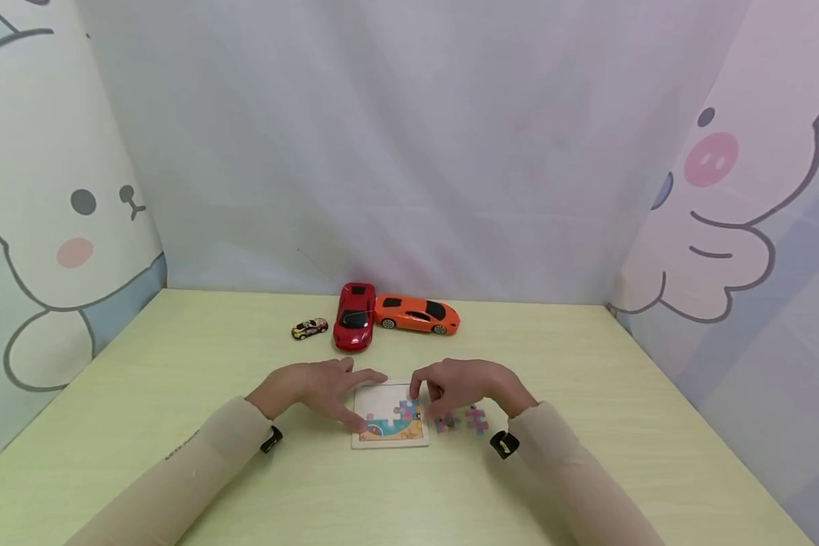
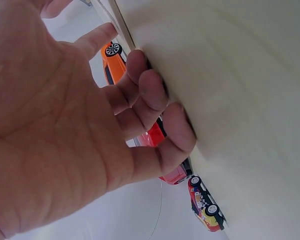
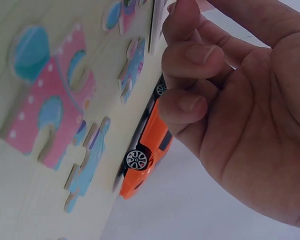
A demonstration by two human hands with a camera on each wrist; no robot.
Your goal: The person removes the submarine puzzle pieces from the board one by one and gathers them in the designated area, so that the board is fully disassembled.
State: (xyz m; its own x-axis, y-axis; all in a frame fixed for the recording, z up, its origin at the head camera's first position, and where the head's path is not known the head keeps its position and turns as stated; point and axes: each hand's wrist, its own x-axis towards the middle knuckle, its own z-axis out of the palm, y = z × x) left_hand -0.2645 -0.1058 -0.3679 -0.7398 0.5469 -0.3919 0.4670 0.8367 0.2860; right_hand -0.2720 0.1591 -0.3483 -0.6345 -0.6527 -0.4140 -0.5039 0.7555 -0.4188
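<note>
A square jigsaw tray (image 1: 371, 446) with a pale rim lies in front of me, its lower part filled with blue and orange pieces. A pink-and-blue jigsaw piece (image 1: 406, 410) sits at the tray's right side. My left hand (image 1: 324, 387) rests at the tray's left, thumb over the lower left edge, index finger along the top rim. At the right edge, my right hand (image 1: 460, 383) has its index finger bent down over the tray and its thumb apart, beside the rim. Its other fingers curl loosely in the right wrist view.
Loose jigsaw pieces (image 1: 476, 419) lie right of the tray, below the right hand; a pink dotted piece (image 3: 52, 100) shows close up. Behind the tray stand a red toy car (image 1: 355, 317), an orange toy car (image 1: 418, 314) and a small patterned toy car (image 1: 309, 328).
</note>
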